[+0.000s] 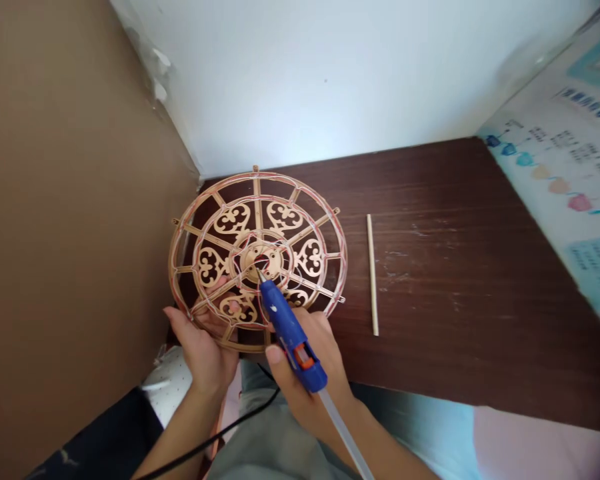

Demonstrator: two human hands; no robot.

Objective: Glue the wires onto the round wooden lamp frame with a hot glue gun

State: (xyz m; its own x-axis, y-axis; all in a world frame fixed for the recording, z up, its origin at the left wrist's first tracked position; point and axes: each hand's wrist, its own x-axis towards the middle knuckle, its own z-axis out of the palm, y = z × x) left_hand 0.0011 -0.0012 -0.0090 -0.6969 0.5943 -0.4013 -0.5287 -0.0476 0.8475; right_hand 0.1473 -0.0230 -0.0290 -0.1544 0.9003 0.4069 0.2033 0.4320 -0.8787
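A round golden openwork frame (257, 183) with scroll ornaments and thin reddish and white wires lies at the left of the dark wooden table, its near edge raised in my left hand (207, 350). The fingers of that hand pass beneath the rim and the thumb rests outside it. My right hand (313, 363) is wrapped round a blue glue gun (287, 320). Its nozzle points at the frame's centre hub, at or just above it; contact is unclear. A clear glue stick (347, 437) sticks out of the gun's back end.
A pale thin stick (373, 277) lies on the dark table (455, 280) right of the frame. A brown panel (70, 200) stands at the left, a white wall behind. A printed sheet (555, 153) is at the right. A black cable (220, 433) crosses below the frame.
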